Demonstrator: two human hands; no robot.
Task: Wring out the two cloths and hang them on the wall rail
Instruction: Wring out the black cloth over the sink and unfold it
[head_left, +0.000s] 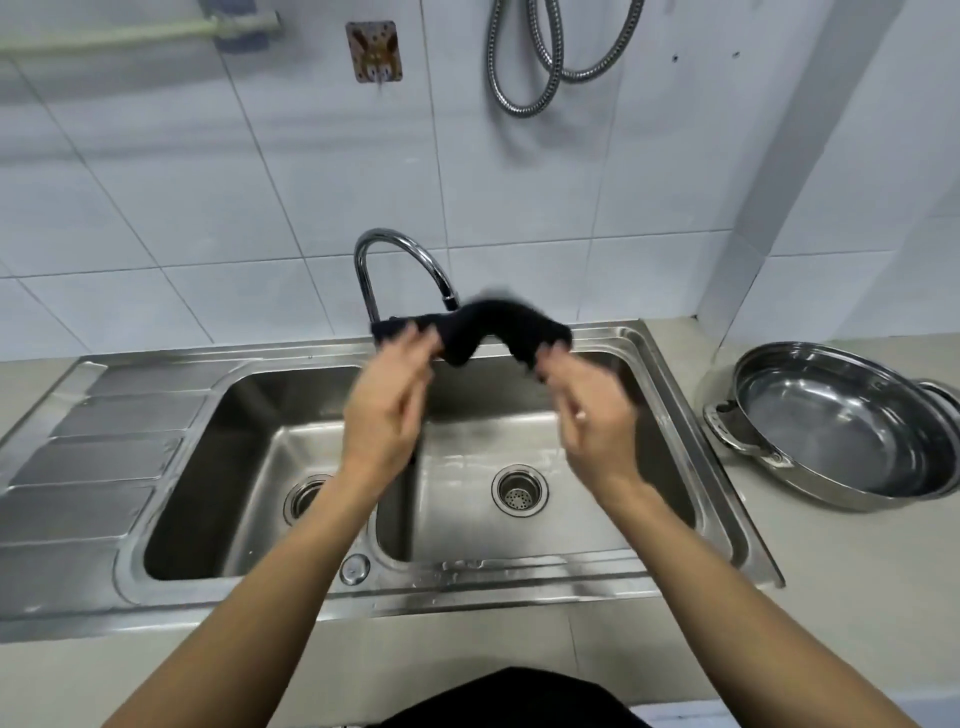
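1. Black cloth (488, 325): one only in view, held up above the sink (675, 415), just before the tap (395, 260); ends pinched by left hand (384, 410) and right hand (592, 415), hands apart.
2. Step, as judged: spreading after wringing; second cloth unseen.
3. Next: carry up-left to wall rail (130, 34), drape evenly.
4. Clearance: open tiled wall; tap spout and hose (530, 57) nearby; pan (841, 421) well right.

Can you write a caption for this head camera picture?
Two hands stretch a dark cloth above the steel sink.
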